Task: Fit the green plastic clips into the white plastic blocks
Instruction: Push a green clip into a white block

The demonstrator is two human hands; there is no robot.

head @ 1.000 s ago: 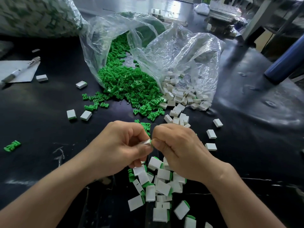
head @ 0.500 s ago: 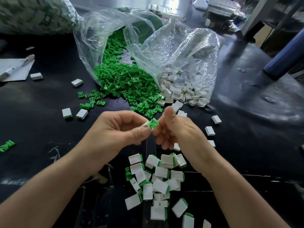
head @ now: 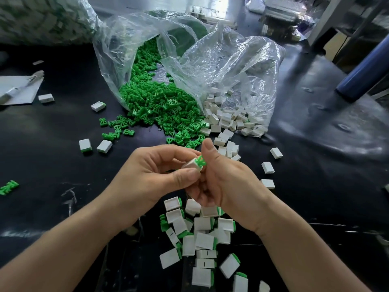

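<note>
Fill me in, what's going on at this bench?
A person is assembling parts by hand. The left hand pinches a white block while the right hand holds a green clip at its end; the clip sticks out, not fully seated. Near the person lie finished pieces in a pile. Behind, loose clips and loose blocks spill from clear bags.

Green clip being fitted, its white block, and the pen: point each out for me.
green clip (head: 200, 161): head view, protruding end
white block (head: 191, 164): head view, top face
pen (head: 22, 87): head view, mid-barrel
</note>
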